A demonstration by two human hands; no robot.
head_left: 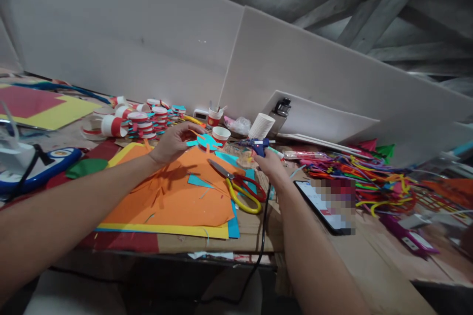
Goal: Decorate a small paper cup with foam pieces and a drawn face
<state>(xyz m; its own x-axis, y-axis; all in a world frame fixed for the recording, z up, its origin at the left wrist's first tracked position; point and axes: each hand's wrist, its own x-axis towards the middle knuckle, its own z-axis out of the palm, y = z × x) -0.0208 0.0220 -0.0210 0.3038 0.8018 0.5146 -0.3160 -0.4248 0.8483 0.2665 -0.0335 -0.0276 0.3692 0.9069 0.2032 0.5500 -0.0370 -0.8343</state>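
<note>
My left hand (176, 141) has its fingers closed at the edge of a small paper-cup craft (207, 141) with light-blue paper strips on top. An orange strip shows beside those fingers. My right hand (272, 165) is wrapped round a dark-blue hot glue gun (259, 145), its nozzle pointing left toward the craft. From the gun a black cord (264, 226) runs down over the table edge. Beneath both hands lie orange paper sheets (195, 206), with yellow and blue sheets under them. Scissors (236, 179) with red and yellow handles rest across the sheets' right side.
Finished-looking red-and-white cup crafts (142, 123) cluster at the back left. A paper cup (221, 134), stacked white cups (261, 125) and a bottle (281, 113) stand behind. A phone (321, 206) and colourful pipe cleaners (354, 172) lie to the right.
</note>
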